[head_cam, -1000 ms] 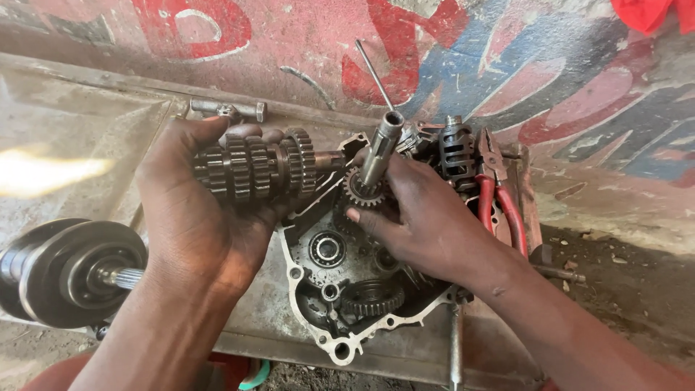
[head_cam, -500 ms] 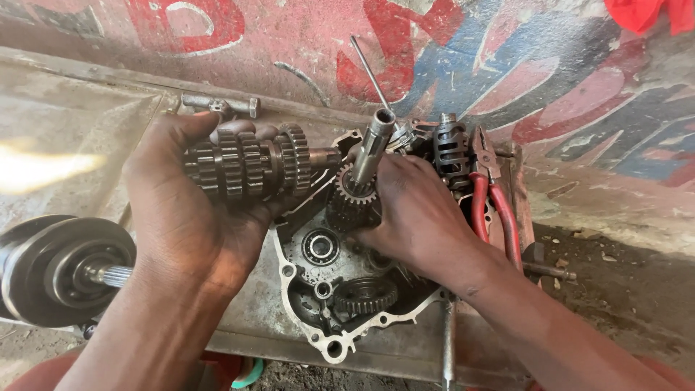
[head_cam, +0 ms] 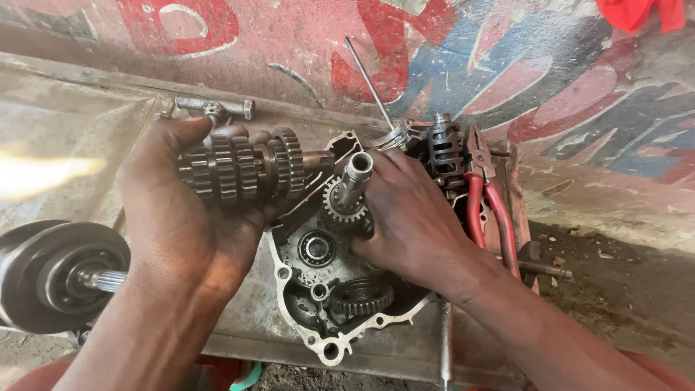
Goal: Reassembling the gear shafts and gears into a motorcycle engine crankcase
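Observation:
My left hand (head_cam: 177,217) grips a steel gear cluster shaft (head_cam: 242,170) with several gears, held level over the left edge of an aluminium engine crankcase half (head_cam: 318,289). My right hand (head_cam: 416,217) is closed around a second shaft (head_cam: 352,181) that stands tilted in the case with a small gear at its base. Inside the case sit a round bearing (head_cam: 317,248) and a dark toothed gear (head_cam: 362,297) lower down. A grooved shift drum (head_cam: 444,148) stands at the case's upper right.
Red-handled pliers (head_cam: 486,206) lie right of the case. A thin metal rod (head_cam: 369,83) leans against the painted wall. A crankshaft flywheel assembly (head_cam: 61,275) lies at the left. A small metal fitting (head_cam: 213,108) rests above my left hand. Dirt ground lies to the right.
The gear cluster in my left hand has shifted slightly left and stays level. My right hand has settled lower on the upright shaft, which sits a little deeper in the case.

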